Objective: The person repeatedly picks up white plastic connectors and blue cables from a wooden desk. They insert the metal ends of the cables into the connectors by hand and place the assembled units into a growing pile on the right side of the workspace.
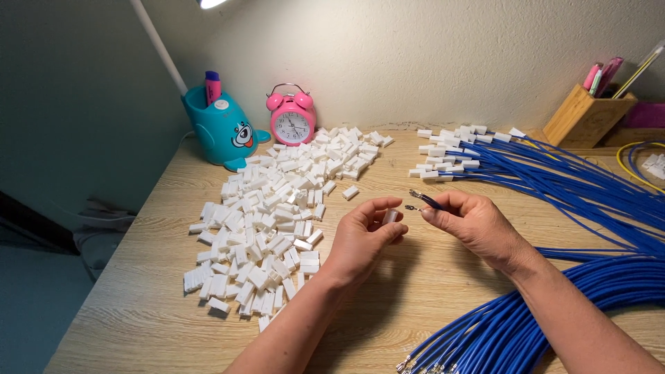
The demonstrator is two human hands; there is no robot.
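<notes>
My left hand (366, 235) pinches a small white plastic connector housing (391, 216) between thumb and fingers above the wooden desk (429, 291). My right hand (471, 223) grips blue wires (426, 201) whose metal terminal tips point left, a short gap from the housing. A large pile of loose white housings (277, 215) lies just left of my left hand. Under my right forearm runs a thick bundle of blue wires (554, 305).
Blue wires fitted with white housings (450, 152) fan out at the back right. A teal animal-shaped pen holder (222, 128), a pink alarm clock (291, 119) and a wooden pen box (585, 114) stand along the wall. A lamp arm (159, 45) rises at the back left.
</notes>
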